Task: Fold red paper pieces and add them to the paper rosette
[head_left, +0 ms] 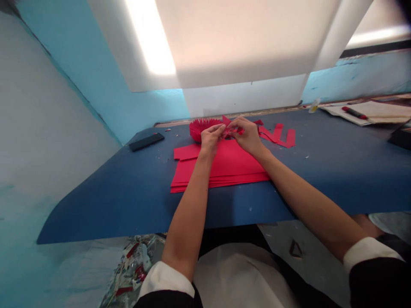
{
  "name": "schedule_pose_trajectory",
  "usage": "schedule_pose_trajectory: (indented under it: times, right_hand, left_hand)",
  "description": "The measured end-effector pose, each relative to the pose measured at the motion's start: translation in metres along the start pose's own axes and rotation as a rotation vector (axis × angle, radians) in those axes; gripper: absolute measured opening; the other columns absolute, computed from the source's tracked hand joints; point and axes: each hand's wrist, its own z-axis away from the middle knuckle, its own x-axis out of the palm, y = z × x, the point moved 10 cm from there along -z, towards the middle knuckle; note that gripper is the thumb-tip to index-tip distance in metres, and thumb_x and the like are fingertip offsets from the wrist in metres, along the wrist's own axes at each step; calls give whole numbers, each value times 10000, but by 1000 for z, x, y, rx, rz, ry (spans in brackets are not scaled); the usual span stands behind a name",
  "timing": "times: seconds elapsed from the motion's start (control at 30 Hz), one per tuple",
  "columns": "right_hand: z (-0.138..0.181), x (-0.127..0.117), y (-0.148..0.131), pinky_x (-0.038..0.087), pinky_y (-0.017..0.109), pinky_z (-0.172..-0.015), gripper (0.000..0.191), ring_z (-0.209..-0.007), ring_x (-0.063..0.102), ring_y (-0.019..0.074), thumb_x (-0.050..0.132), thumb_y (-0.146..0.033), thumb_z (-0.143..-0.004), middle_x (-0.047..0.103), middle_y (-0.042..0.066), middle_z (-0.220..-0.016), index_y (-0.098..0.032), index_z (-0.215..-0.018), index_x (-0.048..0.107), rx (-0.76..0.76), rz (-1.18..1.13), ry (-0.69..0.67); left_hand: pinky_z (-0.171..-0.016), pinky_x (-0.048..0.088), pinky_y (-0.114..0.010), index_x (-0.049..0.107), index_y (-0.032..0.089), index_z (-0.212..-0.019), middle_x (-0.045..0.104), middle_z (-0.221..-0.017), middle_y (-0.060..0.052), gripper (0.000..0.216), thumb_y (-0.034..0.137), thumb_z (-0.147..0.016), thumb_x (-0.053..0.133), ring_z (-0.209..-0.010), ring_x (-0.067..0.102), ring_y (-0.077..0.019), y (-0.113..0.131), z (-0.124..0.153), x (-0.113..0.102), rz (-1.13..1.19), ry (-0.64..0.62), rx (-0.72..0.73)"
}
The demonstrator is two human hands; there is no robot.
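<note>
A marker [354, 113] lies on pale papers [383, 109].

And here I am at a broad blue table [96, 201], its front corner rounded off on my left, where the side wall [35, 119] runs from greyish white into turquoise lower down! Straight ahead it's a turquoise front wall [160, 107], mostly covered by a large pale sheet [257, 38], blind or paper I can't tell, with a dazzling band of light [150, 38] slanting down its left part and a second pale panel [379, 21] glowing at upper right. Below me there's grey floor [276, 244], and scattered litter [138, 265] under the table's left side!
</note>
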Motion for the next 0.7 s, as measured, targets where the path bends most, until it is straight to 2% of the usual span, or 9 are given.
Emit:
schedule_pose_trajectory:
  times: [0.33,0.7]
  right_hand:
    - [0,-3,-2,556,393,-841,78,-835,675,207,719,-220,-869,762,28,-895,-263,-823,765,38,-35,13]
    - [1,5,2,586,381,-792,68,-781,707,201,725,-256,-873,780,17,-831,-246,-827,774,62,-91,-56]
  left_hand:
    - [-743,571,-269,747,184,-848,724,-726,5,210,256,-809,941,-669,685,-97,1,-1,1,-22,-36,29]
    - [-616,504,-213,751,181,-797,672,-630,32,208,257,-797,944,-564,588,-61,3,-2,3,-25,-48,38]
